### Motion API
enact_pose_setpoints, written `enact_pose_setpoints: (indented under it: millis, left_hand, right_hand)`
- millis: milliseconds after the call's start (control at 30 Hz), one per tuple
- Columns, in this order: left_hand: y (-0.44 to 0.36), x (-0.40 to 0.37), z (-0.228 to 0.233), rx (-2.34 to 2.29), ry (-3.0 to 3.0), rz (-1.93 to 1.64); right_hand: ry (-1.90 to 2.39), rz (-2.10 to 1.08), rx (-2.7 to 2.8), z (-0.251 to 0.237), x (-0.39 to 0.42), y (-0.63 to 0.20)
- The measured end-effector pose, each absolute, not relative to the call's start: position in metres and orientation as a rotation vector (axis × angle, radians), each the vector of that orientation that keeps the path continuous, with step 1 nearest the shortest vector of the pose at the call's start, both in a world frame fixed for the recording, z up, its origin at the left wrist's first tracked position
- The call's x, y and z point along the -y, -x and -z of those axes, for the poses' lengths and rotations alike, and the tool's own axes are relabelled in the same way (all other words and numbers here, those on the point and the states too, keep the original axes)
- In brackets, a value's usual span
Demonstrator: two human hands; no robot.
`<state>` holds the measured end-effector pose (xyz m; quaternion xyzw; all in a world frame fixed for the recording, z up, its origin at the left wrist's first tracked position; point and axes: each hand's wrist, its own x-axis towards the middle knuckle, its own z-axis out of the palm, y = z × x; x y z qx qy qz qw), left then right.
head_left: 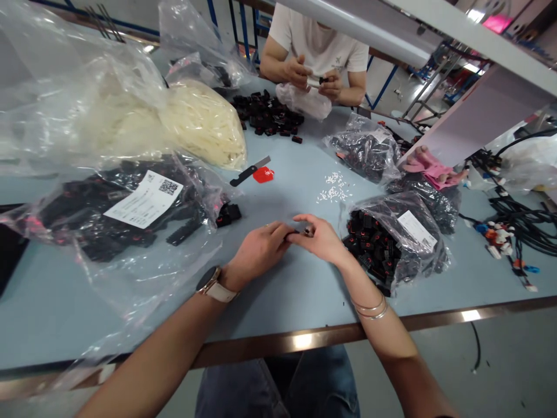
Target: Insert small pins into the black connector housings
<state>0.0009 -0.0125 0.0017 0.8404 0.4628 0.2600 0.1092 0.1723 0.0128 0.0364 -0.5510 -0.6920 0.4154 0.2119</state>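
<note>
My left hand (263, 248) and my right hand (321, 239) meet low over the table, their fingers closed around a small black connector (307, 231). Most of that piece is hidden by the fingers, and its exact shape cannot be made out. Right of my right hand, an open clear bag (420, 255) spills black connectors (372, 244) with red parts. Small white pieces (334, 190) lie scattered beyond my hands. A black-handled knife (250, 172) rests beside a red piece (263, 175), farther left.
Clear bags of black parts (108, 226) and cream-coloured strips (204, 125) fill the left side. Across the table a co-worker (319, 52) handles a small part behind a black connector pile (270, 116). Pink gloves (435, 168) and cables (522, 215) lie right.
</note>
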Motion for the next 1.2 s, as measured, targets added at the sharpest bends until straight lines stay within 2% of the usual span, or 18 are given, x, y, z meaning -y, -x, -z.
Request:
enact_pose_setpoints:
  millis: [67,200,300,533,767,1200]
  left_hand:
    - [0.000,0.011,0.001,-1.459,-2.350,-0.726]
    - [-0.001,0.008,0.004,-1.516,-2.189,-0.717]
    - [-0.001,0.007,0.003,-1.507,-2.206,-0.718]
    - [0.001,0.005,0.004,-1.494,-2.248,-0.676]
    - [0.000,0.005,0.004,-1.493,-2.271,-0.671]
    - [0.000,0.004,0.003,-1.464,-2.249,-0.696]
  right_hand:
    - [1.564,-1.005,1.914,-0.036,-0.023,-0.180]
    - [1.894,-0.435,1.977,-0.040,-0.050,-0.199]
    - [2.069,-0.287,2.115,-0.042,-0.067,-0.204]
    - [2.137,-0.109,2.385,-0.030,-0.086,-0.194]
    - [2.074,-0.165,2.370,-0.030,-0.100,-0.203]
    - [2.051,-0.050,2.531,-0.035,-0.104,-0.194]
